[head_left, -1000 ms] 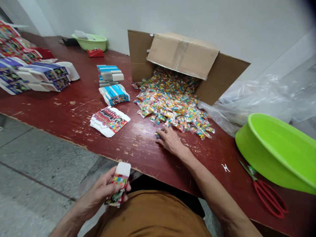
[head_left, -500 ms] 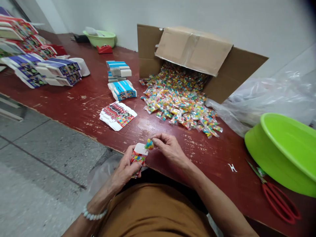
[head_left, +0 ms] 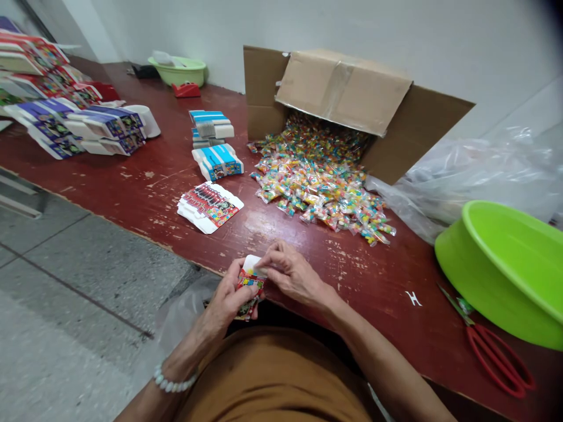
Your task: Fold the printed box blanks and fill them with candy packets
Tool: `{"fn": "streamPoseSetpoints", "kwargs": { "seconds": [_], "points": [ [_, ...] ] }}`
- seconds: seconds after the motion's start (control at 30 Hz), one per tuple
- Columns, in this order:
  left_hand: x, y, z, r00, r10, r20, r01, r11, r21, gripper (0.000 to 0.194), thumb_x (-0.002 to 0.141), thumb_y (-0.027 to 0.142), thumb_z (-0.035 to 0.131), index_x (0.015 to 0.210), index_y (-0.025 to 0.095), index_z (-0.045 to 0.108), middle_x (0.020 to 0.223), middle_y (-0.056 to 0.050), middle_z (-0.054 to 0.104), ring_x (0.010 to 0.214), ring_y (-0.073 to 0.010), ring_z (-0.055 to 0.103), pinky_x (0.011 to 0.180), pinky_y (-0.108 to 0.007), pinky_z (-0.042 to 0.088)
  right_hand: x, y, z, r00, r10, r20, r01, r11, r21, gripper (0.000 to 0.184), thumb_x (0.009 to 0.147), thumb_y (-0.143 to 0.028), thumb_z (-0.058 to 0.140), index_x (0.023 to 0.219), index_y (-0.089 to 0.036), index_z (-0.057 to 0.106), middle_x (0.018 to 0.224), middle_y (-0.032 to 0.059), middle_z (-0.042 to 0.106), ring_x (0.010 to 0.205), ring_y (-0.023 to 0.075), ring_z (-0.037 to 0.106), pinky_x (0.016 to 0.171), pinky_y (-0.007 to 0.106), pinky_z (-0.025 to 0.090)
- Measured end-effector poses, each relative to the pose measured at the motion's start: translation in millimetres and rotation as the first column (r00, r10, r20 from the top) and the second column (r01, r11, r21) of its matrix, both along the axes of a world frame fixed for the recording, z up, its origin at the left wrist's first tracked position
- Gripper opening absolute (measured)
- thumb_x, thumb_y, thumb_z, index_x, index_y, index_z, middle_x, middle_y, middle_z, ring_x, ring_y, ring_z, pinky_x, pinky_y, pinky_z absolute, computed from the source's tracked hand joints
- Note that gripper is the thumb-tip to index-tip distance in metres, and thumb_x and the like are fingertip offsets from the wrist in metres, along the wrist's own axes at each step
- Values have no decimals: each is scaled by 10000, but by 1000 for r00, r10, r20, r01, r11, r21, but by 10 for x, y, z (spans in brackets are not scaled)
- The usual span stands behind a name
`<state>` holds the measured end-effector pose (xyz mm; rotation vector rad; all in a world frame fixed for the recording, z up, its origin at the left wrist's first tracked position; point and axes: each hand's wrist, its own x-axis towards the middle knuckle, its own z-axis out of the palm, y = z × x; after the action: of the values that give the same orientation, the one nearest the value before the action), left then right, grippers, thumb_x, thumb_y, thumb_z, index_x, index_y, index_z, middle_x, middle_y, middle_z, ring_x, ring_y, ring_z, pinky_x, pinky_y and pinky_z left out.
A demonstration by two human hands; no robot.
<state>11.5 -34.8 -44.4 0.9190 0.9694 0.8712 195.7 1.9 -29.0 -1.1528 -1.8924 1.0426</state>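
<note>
My hands: left hand closed around a small red box, thumb across its printed front, white flap up. Right hand half-curled, fingertips at the box's mouth; a speck of yellow shows there, but I can't tell whether they grip it. Both sit on the near side of the carton, over the edge of the dark red, scuffed counter. Pale beads round my left wrist.

Nearer me than the carton and to its right: red-handled scissors, a white H-shaped scrap, and a bright green tub.

To the carton's near left, a fanned pile of flat red boxes, then blue boxes in stacks. Wrapped candies spill from the carton's open front. Clear plastic bunches to its right.

Well left of the carton, purple boxes and red boxes, stacked. Farther back on its left, a red tape dispenser beside a pale green basin.
</note>
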Motion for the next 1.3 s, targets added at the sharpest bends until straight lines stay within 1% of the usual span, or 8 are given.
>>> {"fn": "streamPoseSetpoints", "kwargs": {
  "seconds": [0.13, 0.33, 0.5, 0.6, 0.73, 0.93, 1.13, 1.3],
  "points": [
    [-25, 33, -11, 989, 46, 139, -20, 983, -180, 555, 902, 591, 584, 1250, 161, 551, 708, -35, 723, 471, -163, 642, 423, -230, 476, 98, 15, 39, 983, 28, -180, -63, 980, -191, 129, 937, -313, 646, 917, -215, 728, 972, 38, 646, 929, 171, 620, 876, 324, 514],
    [32, 19, -10, 992, 75, 101, -62, 990, -128, 594, 835, 521, 704, 1292, 182, 537, 711, -4, 715, 505, -166, 643, 423, -240, 524, -128, -88, -165, 844, -171, -509, -176, 807, -563, 476, 725, -430, 857, 1093, -208, 652, 974, 37, 694, 739, 138, 631, 596, 232, 501],
    [54, 20, -8, 981, 144, 129, -123, 979, -163, 558, 806, 531, 748, 1192, 182, 549, 687, 9, 695, 485, -163, 637, 398, -239, 525, -236, -116, -255, 916, -110, -386, 36, 980, -195, 308, 861, -515, 711, 893, -210, 747, 880, 50, 721, 724, 166, 644, 692, 301, 546],
    [34, 54, 34, 967, 120, 225, -48, 952, -303, 568, 864, 578, 677, 1233, 166, 543, 655, -10, 696, 430, -169, 631, 383, -245, 515, -194, -107, -221, 976, -12, -216, 32, 995, 91, 257, 954, -414, 606, 943, -235, 790, 902, 65, 757, 859, 193, 679, 867, 344, 524],
    [26, 77, 50, 947, 131, 292, -36, 950, -310, 685, 924, 624, 562, 1435, 183, 445, 677, -19, 713, 425, -198, 650, 387, -278, 524, -206, -105, -164, 972, -36, -232, 6, 992, -128, 237, 912, -405, 668, 895, -202, 789, 859, 56, 750, 716, 158, 661, 687, 288, 523],
    [-29, 67, -56, 955, 110, 277, -46, 973, -227, 811, 910, 713, 518, 1501, 160, 475, 758, -64, 759, 449, -180, 657, 410, -252, 512, -348, -58, -86, 844, -187, -503, -97, 869, -485, 327, 744, -437, 827, 717, -146, 680, 841, 63, 741, 577, 112, 613, 515, 232, 486],
    [-78, 73, -62, 964, 113, 240, -46, 963, -267, 843, 882, 751, 523, 1480, 158, 526, 671, -54, 737, 409, -186, 647, 375, -238, 480, -280, -20, -32, 856, 18, -517, -226, 912, -342, 291, 849, -440, 745, 769, -171, 667, 1038, 70, 756, 758, 147, 687, 605, 252, 554],
    [-39, 117, -28, 954, 203, 221, -127, 940, -316, 667, 916, 549, 595, 1450, 152, 549, 716, -43, 739, 411, -171, 626, 371, -258, 512, -226, -54, -83, 929, 219, -299, -239, 970, -32, 134, 960, -318, 629, 890, -223, 694, 1181, 55, 704, 1046, 175, 679, 930, 363, 556]
  ]
}}
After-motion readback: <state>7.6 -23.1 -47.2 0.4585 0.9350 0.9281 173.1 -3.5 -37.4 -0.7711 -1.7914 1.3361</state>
